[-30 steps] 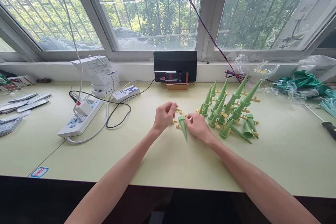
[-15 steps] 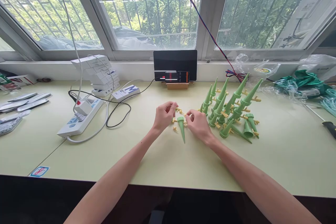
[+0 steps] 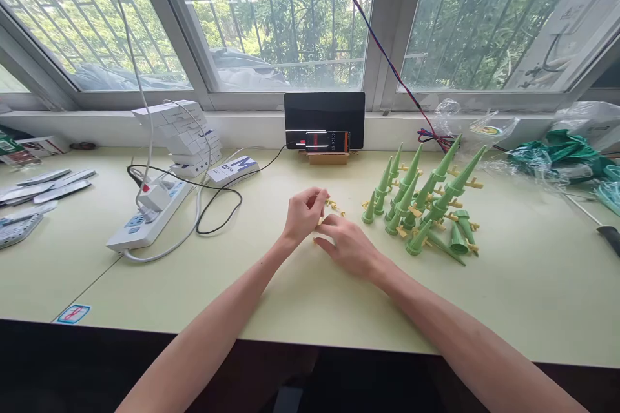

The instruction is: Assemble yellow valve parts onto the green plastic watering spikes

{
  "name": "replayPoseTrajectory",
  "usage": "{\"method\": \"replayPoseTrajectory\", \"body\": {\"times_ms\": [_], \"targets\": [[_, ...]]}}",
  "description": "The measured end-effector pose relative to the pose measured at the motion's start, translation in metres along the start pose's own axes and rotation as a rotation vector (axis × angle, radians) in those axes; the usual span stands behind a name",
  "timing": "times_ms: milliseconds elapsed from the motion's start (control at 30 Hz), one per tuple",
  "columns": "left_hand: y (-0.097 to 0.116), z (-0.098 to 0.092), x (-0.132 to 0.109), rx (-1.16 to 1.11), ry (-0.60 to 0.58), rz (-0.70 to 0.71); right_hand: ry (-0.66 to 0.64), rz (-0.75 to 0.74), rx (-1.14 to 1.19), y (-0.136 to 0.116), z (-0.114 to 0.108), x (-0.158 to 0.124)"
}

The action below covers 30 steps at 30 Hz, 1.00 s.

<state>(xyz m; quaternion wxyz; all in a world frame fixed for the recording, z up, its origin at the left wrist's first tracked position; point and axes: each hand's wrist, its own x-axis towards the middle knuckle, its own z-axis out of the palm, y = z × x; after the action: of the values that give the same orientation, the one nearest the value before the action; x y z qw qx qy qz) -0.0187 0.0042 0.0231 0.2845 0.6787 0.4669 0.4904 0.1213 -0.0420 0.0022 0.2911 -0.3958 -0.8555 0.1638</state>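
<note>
My left hand (image 3: 305, 214) is closed in a pinch, with a small yellow plastic piece (image 3: 328, 194) showing at the fingertips. Just to its right, my right hand (image 3: 347, 244) lies low over the table, palm down, thumb and index finger apart. It covers the spot where a loose green spike lay, so that spike is hidden. Several small yellow pieces (image 3: 334, 205) lie beyond the hands. To the right stands a cluster of green plant watering spikes (image 3: 426, 197) with yellow valves; a few of them lie on their sides.
A phone (image 3: 328, 141) leans on a cardboard stand before a black screen (image 3: 324, 110). On the left are a power strip (image 3: 150, 216) with cables, a stack of white boxes (image 3: 181, 135) and flat packets (image 3: 53, 186). Plastic bags (image 3: 557, 151) and a screwdriver (image 3: 608, 235) lie right.
My right hand has moved left and toward me, over the loose green spike, and its fingers have parted. My left hand has stayed in place.
</note>
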Motion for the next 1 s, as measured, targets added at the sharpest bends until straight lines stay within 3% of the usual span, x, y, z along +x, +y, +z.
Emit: {"method": "replayPoseTrajectory", "body": {"times_ms": [233,600,833,1000], "targets": [[0.0,0.001,-0.001,0.012,0.0,-0.012,-0.119,-0.036,-0.156,-0.005,0.007,0.001],[0.002,0.001,-0.001,0.008,-0.005,0.002,-0.077,-0.072,-0.178,-0.006,0.011,-0.001],[0.002,0.001,-0.001,0.009,-0.004,0.005,0.004,-0.043,-0.095,-0.01,0.01,-0.001],[0.0,-0.001,0.0,0.007,-0.006,0.002,0.166,0.044,0.023,-0.005,0.002,0.002]]}}
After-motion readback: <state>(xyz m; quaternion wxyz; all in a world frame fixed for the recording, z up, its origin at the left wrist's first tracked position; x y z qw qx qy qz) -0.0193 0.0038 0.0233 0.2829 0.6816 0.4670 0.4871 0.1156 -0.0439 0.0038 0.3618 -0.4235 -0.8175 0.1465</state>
